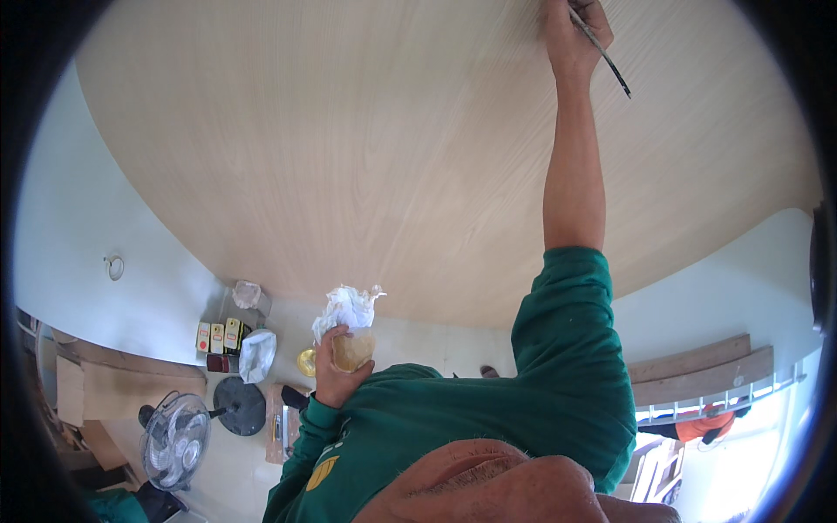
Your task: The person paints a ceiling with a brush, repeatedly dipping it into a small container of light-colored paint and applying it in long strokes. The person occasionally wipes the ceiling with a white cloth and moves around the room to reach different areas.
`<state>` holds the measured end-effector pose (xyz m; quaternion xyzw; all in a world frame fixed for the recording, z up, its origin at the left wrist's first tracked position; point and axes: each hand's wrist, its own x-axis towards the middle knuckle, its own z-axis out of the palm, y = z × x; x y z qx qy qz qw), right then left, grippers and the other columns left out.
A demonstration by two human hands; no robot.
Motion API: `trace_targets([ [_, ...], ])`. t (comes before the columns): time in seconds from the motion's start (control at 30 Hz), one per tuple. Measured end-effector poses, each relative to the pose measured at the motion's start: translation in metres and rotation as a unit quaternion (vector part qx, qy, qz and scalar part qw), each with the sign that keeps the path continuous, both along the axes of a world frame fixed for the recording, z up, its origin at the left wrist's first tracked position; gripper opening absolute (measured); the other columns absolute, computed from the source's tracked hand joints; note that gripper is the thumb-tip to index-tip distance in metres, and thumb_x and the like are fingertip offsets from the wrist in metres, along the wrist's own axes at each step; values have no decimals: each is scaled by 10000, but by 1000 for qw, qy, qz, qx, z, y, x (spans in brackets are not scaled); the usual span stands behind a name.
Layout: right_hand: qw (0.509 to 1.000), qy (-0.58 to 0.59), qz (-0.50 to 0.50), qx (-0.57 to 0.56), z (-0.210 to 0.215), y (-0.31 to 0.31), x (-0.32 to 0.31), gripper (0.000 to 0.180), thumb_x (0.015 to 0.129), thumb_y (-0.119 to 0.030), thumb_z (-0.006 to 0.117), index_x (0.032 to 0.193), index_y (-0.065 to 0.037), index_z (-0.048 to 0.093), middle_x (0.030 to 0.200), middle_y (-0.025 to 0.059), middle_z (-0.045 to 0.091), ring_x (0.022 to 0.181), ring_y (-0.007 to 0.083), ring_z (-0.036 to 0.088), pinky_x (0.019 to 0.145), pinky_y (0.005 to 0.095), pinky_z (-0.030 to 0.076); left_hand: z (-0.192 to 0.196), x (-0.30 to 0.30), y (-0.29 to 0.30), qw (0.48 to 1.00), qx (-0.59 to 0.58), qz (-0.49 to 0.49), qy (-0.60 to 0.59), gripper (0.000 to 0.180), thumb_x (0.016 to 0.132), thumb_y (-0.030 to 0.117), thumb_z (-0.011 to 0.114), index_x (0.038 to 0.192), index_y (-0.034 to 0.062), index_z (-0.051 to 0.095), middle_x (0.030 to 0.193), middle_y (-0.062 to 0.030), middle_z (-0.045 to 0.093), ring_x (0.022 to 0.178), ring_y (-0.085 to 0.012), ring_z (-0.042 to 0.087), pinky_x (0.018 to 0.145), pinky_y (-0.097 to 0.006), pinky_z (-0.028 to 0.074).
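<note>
Wood-grain panel (349,157) ahead — your right hand (571,39) pinches thin stick (617,75); your left hand (329,373) clasps translucent cup (354,350) with white cloth (349,307), near panel's lower edge.

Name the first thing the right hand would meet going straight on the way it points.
Most likely the wood-grain panel: the right hand, holding a thin stick, reaches toward it. Depth is unclear, so it may already be touching.
</note>
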<state>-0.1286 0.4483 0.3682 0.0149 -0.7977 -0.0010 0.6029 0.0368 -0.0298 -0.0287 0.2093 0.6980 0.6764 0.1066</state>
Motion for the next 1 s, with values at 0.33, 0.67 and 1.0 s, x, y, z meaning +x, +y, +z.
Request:
trace_targets([
  [0.33, 994, 13, -80, 68, -5, 46, -4, 702, 802, -505, 857, 1252, -20, 623, 1248, 184, 632, 1217, 308, 555, 1037, 544, 407, -1, 1, -1, 1000, -23, 2, 14, 807, 669, 27, 857, 1381, 46, 478, 1212, -116, 562, 1160, -239, 571, 1039, -381, 468],
  [0.67, 978, 15, -159, 132, 6, 132, -57, 770, 786, -539, 864, 1294, -22, 607, 1310, 207, 615, 1286, 341, 535, 1083, 588, 381, 15, 2, 4, 999, -29, 21, 12, 774, 678, 69, 860, 1360, 38, 495, 1200, -133, 562, 1173, -270, 564, 1056, -402, 450],
  [1.0, 982, 62, -98, 151, -60, -54, 6, 1116, 691, -661, 869, 1493, -37, 407, 1560, 269, 401, 1520, 472, 229, 1189, 721, 100, 9, -3, -1, 1000, -1, -4, 2, 796, 672, 72, 862, 1377, 41, 496, 1209, -124, 558, 1168, -263, 560, 1056, -398, 447],
])
